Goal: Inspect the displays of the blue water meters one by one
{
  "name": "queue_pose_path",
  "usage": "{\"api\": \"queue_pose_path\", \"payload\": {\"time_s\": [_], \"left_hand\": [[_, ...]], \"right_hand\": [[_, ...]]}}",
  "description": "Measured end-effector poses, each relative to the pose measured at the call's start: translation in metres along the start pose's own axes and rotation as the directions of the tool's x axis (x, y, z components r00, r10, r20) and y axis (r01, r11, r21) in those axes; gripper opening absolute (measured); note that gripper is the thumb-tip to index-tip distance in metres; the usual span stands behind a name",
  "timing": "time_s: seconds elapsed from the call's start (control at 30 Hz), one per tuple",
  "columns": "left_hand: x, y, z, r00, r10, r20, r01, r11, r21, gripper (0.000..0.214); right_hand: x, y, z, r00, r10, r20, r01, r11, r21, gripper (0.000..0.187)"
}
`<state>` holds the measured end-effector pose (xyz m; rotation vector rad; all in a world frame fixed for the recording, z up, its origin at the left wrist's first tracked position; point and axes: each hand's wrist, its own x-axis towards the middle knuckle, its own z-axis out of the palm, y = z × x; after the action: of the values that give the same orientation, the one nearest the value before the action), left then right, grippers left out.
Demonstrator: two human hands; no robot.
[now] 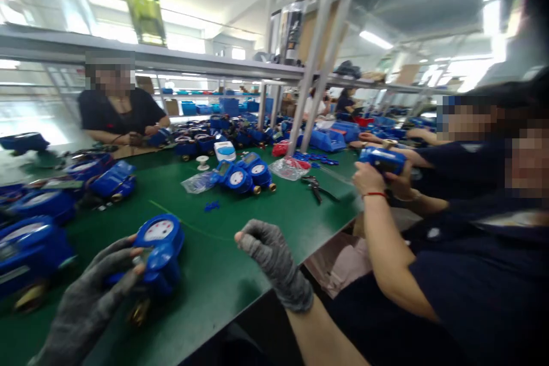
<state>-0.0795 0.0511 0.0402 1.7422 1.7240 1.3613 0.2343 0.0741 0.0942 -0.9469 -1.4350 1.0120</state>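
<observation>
My left hand [92, 289], in a grey glove with bare fingertips, grips a blue water meter [167, 257] with a white round dial and a brass fitting at its lower end. The meter is tilted over the green table. To the right, my right hand [274, 263], gloved the same way, is held above the table edge with its fingers curled into a pinch. A thin yellow-green wire [193, 227] stretches from behind the meter to those fingertips. Its far end lies near the meter's top.
More blue meters [34, 246] crowd the left side, and a pair [244, 174] sits mid-table beside a plastic bag [199, 183]. Black-handled pliers [316, 187] lie near the right edge. A co-worker's hands [371, 180] hold a meter close on my right. Metal posts [311, 80] support a shelf.
</observation>
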Motion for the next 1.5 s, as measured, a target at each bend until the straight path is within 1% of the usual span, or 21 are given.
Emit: {"api": "queue_pose_path", "payload": {"time_s": [0.07, 0.1, 0.23, 0.3, 0.4, 0.5, 0.53, 0.57, 0.63, 0.67, 0.7, 0.77, 0.83, 0.9, 0.97, 1.03, 1.1, 1.17, 1.2, 1.33, 1.5], "left_hand": [[-0.008, 0.016, -0.008, 1.000, -0.022, 0.001, 0.022, 0.996, -0.089, 0.040], [-0.010, 0.022, -0.007, 1.000, -0.002, -0.029, -0.001, 0.995, -0.104, 0.037], [-0.013, 0.031, 0.005, 0.983, 0.079, -0.166, -0.092, 0.993, -0.072, 0.028], [-0.017, 0.029, 0.008, 0.971, 0.113, -0.212, -0.120, 0.992, -0.022, 0.025], [-0.027, 0.031, 0.003, 0.945, 0.170, -0.279, -0.149, 0.984, 0.094, 0.024], [-0.044, 0.049, -0.004, 0.877, 0.271, -0.397, -0.178, 0.951, 0.254, 0.032], [-0.051, 0.058, -0.004, 0.858, 0.332, -0.392, -0.217, 0.926, 0.308, 0.037], [-0.058, 0.067, -0.002, 0.849, 0.403, -0.341, -0.278, 0.891, 0.360, 0.044], [-0.073, 0.082, 0.007, 0.838, 0.531, -0.121, -0.447, 0.798, 0.404, 0.050], [-0.080, 0.086, 0.014, 0.833, 0.553, -0.021, -0.504, 0.774, 0.383, 0.045], [-0.086, 0.088, 0.020, 0.837, 0.545, 0.048, -0.526, 0.778, 0.344, 0.037], [-0.096, 0.087, 0.033, 0.877, 0.474, 0.079, -0.477, 0.839, 0.261, 0.019], [-0.102, 0.083, 0.040, 0.925, 0.380, 0.023, -0.376, 0.904, 0.202, 0.012], [-0.107, 0.084, 0.043, 0.955, 0.293, -0.052, -0.283, 0.947, 0.151, 0.011], [-0.110, 0.088, 0.042, 0.980, 0.185, -0.069, -0.184, 0.983, 0.026, 0.014], [-0.113, 0.091, 0.041, 0.999, 0.049, -0.011, -0.050, 0.988, -0.148, 0.018], [-0.117, 0.088, 0.043, 0.995, -0.069, 0.068, 0.085, 0.958, -0.273, 0.019], [-0.121, 0.077, 0.045, 0.983, -0.150, 0.105, 0.175, 0.941, -0.290, 0.018], [-0.124, 0.069, 0.045, 0.979, -0.177, 0.104, 0.199, 0.942, -0.272, 0.018], [-0.133, 0.039, 0.041, 0.965, -0.253, 0.068, 0.262, 0.925, -0.274, 0.018], [-0.140, 0.024, 0.027, 0.934, -0.344, 0.102, 0.354, 0.837, -0.418, 0.023]], "right_hand": [[0.002, 0.002, -0.008, 1.000, -0.014, 0.017, 0.016, 0.998, -0.066, 0.026], [0.004, 0.002, -0.010, 0.999, -0.026, 0.028, 0.028, 0.995, -0.100, 0.026], [0.006, 0.000, -0.015, 0.996, -0.010, 0.093, 0.026, 0.986, -0.166, 0.024], [0.002, -0.004, -0.017, 0.991, 0.033, 0.130, -0.015, 0.990, -0.139, 0.022], [-0.006, -0.006, -0.022, 0.977, 0.120, 0.176, -0.097, 0.986, -0.137, 0.021], [-0.011, -0.005, -0.022, 0.956, 0.164, 0.243, -0.100, 0.962, -0.255, 0.022], [-0.012, -0.004, -0.019, 0.948, 0.145, 0.282, -0.059, 0.954, -0.294, 0.021], [-0.013, -0.004, -0.015, 0.933, 0.116, 0.340, -0.001, 0.948, -0.320, 0.021], [-0.015, -0.005, -0.004, 0.889, 0.028, 0.456, 0.134, 0.939, -0.318, 0.019], [-0.016, -0.007, 0.002, 0.867, -0.011, 0.498, 0.186, 0.935, -0.303, 0.018], [-0.018, -0.008, 0.009, 0.847, -0.034, 0.531, 0.220, 0.931, -0.291, 0.017], [-0.023, -0.009, 0.022, 0.824, -0.037, 0.565, 0.242, 0.925, -0.293, 0.016], [-0.030, -0.006, 0.034, 0.811, -0.021, 0.584, 0.245, 0.919, -0.308, 0.016], [-0.039, -0.001, 0.042, 0.803, -0.015, 0.596, 0.250, 0.916, -0.313, 0.016], [-0.046, 0.005, 0.048, 0.815, -0.023, 0.579, 0.237, 0.925, -0.297, 0.017], [-0.049, 0.009, 0.051, 0.878, -0.048, 0.476, 0.206, 0.936, -0.284, 0.017], [-0.045, 0.011, 0.051, 0.945, -0.101, 0.311, 0.191, 0.943, -0.273, 0.017], [-0.036, 0.012, 0.047, 0.974, -0.153, 0.165, 0.193, 0.946, -0.261, 0.015], [-0.031, 0.012, 0.044, 0.977, -0.170, 0.127, 0.196, 0.950, -0.243, 0.014], [-0.017, 0.012, 0.030, 0.977, -0.201, 0.079, 0.211, 0.963, -0.167, 0.009], [-0.016, 0.005, 0.032, 0.956, -0.292, 0.020, 0.287, 0.922, -0.261, 0.007]]}}
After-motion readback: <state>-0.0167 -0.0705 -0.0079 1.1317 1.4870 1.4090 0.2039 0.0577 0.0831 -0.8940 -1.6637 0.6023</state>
